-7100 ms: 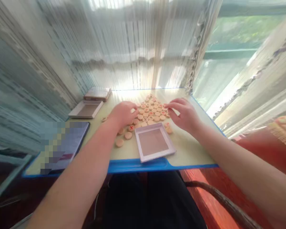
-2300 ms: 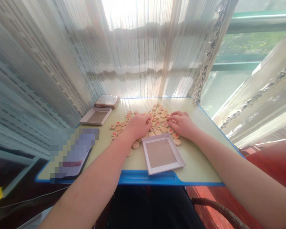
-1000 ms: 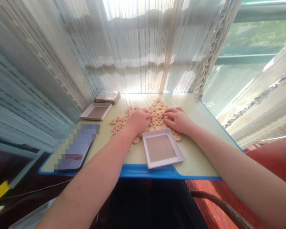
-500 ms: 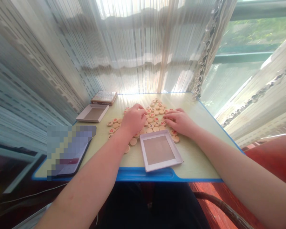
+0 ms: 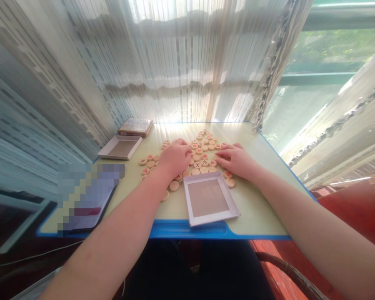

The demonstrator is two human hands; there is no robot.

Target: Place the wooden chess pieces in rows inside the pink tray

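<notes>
Wooden Chinese chess discs (image 5: pixel 203 152) with red and black characters lie in a broad heap on the tabletop. My left hand (image 5: pixel 176 157) is curled over the heap's left side, its fingertips hidden under the palm among the discs. My right hand (image 5: pixel 234 160) rests on the heap's right side with its fingers spread, touching discs. Just below both hands sits a shallow white square box lid (image 5: pixel 208 198), its edge against discs. Several loose discs lie left of my left hand and below it.
A second white lid (image 5: pixel 120 148) and a flat box (image 5: pixel 135 127) stand at the table's far left. A pixelated dark tablet (image 5: pixel 87 196) lies near the left edge. The pale table (image 5: pixel 256 204) has a blue rim (image 5: pixel 187 229), with sheer curtains (image 5: pixel 187 75) behind it.
Compared with the oldest view, my hands sit closer together and more discs lie left of my left hand. Over the last half second, only the view and my left hand shift slightly.
</notes>
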